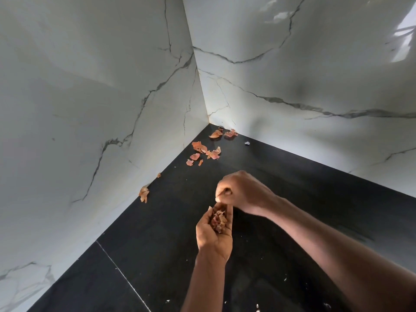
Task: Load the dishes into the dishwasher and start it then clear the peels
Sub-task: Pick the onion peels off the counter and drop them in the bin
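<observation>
My left hand [213, 235] is cupped palm up over the black counter [157, 233] and holds a small heap of orange-brown onion peels [218, 219]. Just above it, my right hand [240, 192] has its fingers curled and bunched over the heap; whether a peel is pinched in them is hidden. More loose peels lie on the counter toward the corner: a cluster [203, 152] near the left wall, two pieces [222, 133] in the far corner, and a single peel [144, 194] against the left wall.
White marble walls [90, 109] close in the counter on the left and at the back. A tiny pale scrap [247, 143] lies near the back wall. White crumbs [257, 307] dot the counter's front. A thin seam [121, 275] crosses the counter.
</observation>
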Demonstrator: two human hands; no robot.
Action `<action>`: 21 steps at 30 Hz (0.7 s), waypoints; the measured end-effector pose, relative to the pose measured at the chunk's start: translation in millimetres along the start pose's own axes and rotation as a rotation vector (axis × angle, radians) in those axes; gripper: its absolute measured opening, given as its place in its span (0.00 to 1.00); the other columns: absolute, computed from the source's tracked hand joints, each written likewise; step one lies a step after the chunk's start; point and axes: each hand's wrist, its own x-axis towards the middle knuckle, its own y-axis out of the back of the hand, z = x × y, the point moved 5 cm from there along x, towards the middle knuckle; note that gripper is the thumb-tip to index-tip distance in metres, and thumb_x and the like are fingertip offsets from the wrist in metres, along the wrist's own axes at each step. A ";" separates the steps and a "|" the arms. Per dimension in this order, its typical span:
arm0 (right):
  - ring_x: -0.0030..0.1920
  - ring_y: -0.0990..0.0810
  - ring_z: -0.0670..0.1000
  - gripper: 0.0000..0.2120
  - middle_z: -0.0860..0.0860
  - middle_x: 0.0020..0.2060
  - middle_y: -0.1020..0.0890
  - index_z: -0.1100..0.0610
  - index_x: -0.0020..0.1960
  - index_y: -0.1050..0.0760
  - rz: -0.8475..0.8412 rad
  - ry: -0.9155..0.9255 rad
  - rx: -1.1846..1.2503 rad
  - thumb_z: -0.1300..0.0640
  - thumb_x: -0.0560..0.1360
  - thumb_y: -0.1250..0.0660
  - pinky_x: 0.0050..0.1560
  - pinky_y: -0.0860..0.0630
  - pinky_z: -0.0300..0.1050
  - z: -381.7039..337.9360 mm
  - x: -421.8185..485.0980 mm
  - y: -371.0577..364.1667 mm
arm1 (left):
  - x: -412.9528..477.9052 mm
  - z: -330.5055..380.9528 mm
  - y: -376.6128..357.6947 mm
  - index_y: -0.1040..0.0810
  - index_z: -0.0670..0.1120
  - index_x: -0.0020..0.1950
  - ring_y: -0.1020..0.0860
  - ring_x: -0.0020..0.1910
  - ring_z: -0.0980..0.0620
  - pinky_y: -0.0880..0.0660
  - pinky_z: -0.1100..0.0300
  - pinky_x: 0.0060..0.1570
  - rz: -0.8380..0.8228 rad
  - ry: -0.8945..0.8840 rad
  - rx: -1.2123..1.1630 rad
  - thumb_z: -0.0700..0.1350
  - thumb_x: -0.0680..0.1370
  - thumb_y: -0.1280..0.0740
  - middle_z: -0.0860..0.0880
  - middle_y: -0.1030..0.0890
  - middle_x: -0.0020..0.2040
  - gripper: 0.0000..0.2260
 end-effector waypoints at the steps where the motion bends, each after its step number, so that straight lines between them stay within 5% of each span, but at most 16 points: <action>1: 0.43 0.18 0.40 0.05 0.46 0.48 0.14 0.54 0.51 0.17 0.046 -0.007 -0.001 0.56 0.78 0.30 0.47 0.22 0.37 9.8 13.4 4.2 | 2.9 2.4 -1.6 0.21 0.32 0.55 0.15 0.48 0.38 0.17 0.47 0.48 -0.023 0.008 -0.021 0.40 0.83 0.40 0.34 0.16 0.52 0.13; 6: 0.56 0.18 0.53 0.11 0.55 0.58 0.18 0.59 0.60 0.21 0.298 -0.102 -0.256 0.57 0.79 0.32 0.55 0.22 0.45 70.1 100.4 29.1 | 9.0 12.5 -7.5 0.22 0.32 0.60 0.17 0.56 0.37 0.17 0.48 0.52 -0.038 0.013 0.001 0.41 0.83 0.40 0.33 0.18 0.58 0.14; 10: 0.68 0.26 0.60 0.26 0.58 0.70 0.29 0.56 0.76 0.36 0.192 -0.131 -0.415 0.52 0.81 0.35 0.65 0.26 0.57 84.1 156.5 28.1 | 9.0 18.3 -6.9 0.23 0.31 0.62 0.17 0.56 0.37 0.17 0.48 0.51 -0.027 0.014 0.025 0.40 0.83 0.40 0.33 0.18 0.58 0.14; 16: 0.77 0.36 0.57 0.23 0.53 0.79 0.39 0.55 0.77 0.38 0.061 -0.179 -0.479 0.50 0.84 0.42 0.72 0.34 0.59 98.2 211.7 12.5 | 13.7 27.2 -2.6 0.23 0.28 0.57 0.16 0.47 0.33 0.22 0.46 0.56 -0.008 -0.022 0.006 0.39 0.83 0.40 0.30 0.17 0.49 0.14; 21: 0.80 0.44 0.54 0.24 0.52 0.81 0.45 0.53 0.80 0.41 0.040 -0.200 -0.524 0.51 0.85 0.45 0.77 0.43 0.58 117.8 224.7 3.5 | 21.5 26.3 0.4 0.24 0.28 0.58 0.19 0.55 0.32 0.24 0.45 0.57 0.025 0.000 0.023 0.39 0.83 0.39 0.29 0.19 0.55 0.14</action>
